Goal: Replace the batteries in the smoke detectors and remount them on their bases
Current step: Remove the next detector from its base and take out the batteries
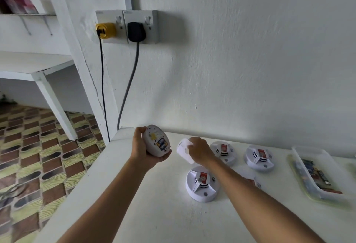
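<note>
White table (154, 214), set against a white wall (250, 50), carrying the work. At its right edge lies a clear tray (308, 167); its contents are blurred, and batteries cannot be confirmed. Three mounted smoke detectors stand face-up: near detector (201, 184), middle detector (224, 151), far-right detector (259, 157). A fourth unit (255, 182) is largely hidden behind the right forearm. The left hand (141, 147) grips an open detector (157, 140) above the table's left corner, tilted so that its underside faces the camera; batteries (161, 144) sit in its compartment. Just beside it, the right hand (199, 150) holds a white base plate (184, 150) off the table, fingers curled over its edge; the plate is blurred and partly covered.
</note>
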